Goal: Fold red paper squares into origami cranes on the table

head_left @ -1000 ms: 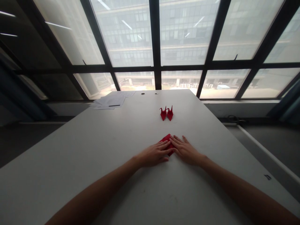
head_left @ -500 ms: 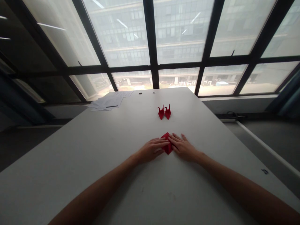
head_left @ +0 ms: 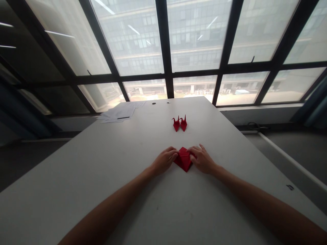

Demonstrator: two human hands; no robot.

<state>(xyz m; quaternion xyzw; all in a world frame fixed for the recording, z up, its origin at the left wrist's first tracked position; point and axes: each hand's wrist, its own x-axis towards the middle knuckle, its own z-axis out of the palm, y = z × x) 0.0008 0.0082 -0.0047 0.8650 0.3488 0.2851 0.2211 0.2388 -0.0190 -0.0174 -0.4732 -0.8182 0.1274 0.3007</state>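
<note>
A folded piece of red origami paper (head_left: 184, 159) lies on the white table between my hands, showing a diamond outline with creases across it. My left hand (head_left: 165, 160) pinches its left corner, thumb and fingers closed together. On the opposite side, my right hand (head_left: 202, 159) has its thumb and index finger closed on the right edge, while the outer fingers stick out a little. Farther up the table stand two red paper cranes, a left crane (head_left: 176, 124) and a right crane (head_left: 183, 123), side by side with necks and tails raised.
The white table (head_left: 122, 149) runs away from me toward large windows (head_left: 194, 37). Loose paper sheets (head_left: 117, 111) with a dark pen (head_left: 123, 117) lie at the far left. A small dark mark (head_left: 290, 187) sits near the right edge.
My fingers lay flat over the red paper and have now curled to grip its two sides. More of the paper shows, and it looks wider.
</note>
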